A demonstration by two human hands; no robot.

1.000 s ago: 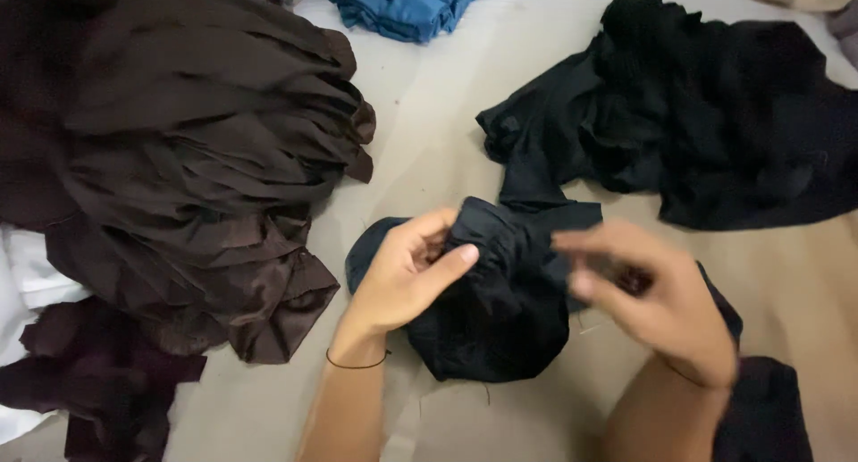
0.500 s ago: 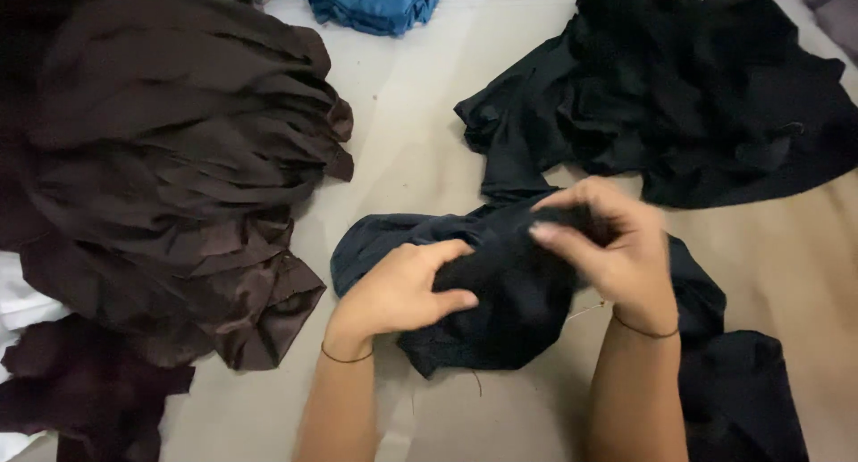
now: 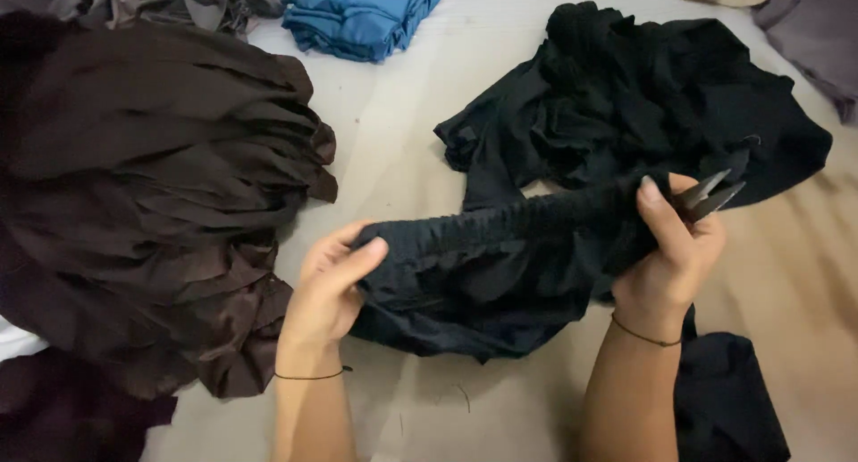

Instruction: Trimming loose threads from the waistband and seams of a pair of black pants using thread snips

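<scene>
I held the black garment stretched between both hands, just above the pale surface; my left hand was closed on the left end of its gathered waistband, thumb over the top and fingers curled beneath; my right hand was clamped on the right end, and the same grip also carried a small pair of thread snips, their grey points sticking out to the far right past my knuckles; the waistband's long axis ran left to right, rising a little toward the right hand, so the band lay taut from one grip to the other with the rest of the cloth sagging toward me beneath it; neither hand was nearer than the other, since each had an end, though the snips sat on the right side, touching that end of the band; a heap of more black cloth lay just beyond, on the far right; a big pile of dark brown pleated fabric filled the left; folded blue cloth sat at the far edge, well apart from my hands.
</scene>
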